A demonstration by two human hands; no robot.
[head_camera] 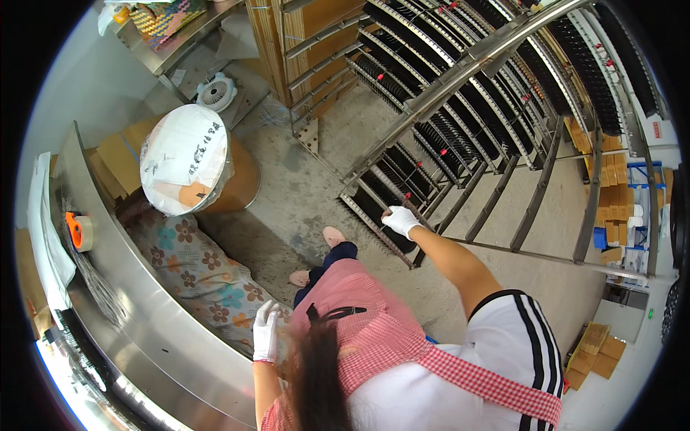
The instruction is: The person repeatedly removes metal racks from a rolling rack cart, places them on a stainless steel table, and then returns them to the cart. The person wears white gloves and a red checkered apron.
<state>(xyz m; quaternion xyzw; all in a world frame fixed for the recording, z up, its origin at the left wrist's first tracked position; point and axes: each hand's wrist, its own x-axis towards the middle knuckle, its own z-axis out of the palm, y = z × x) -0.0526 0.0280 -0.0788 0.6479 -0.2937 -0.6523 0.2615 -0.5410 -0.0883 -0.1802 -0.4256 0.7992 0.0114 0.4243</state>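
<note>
My right hand [401, 221], in a white glove with bare fingertips, is curled around a thin metal bar [372, 195] at the near end of a low frame. Thin black pieces [372, 226] hang in a dense row from that frame, within a tall metal rack [409, 116]. My left hand [266, 331], also in a white glove, is raised beside the edge of a stainless steel table [178, 334]. Nothing shows in it, and its fingers are loosely bent. A flower-patterned cloth [210, 275] lies beyond this hand, below the table's edge.
On the table are a tape dispenser [80, 231] and loose black strands [94, 280]. A brown drum [237, 183] with a plastic-wrapped white top bearing writing stands ahead. Behind it is a small fan [216, 91]. Cardboard boxes [614, 188] are stacked at the far right.
</note>
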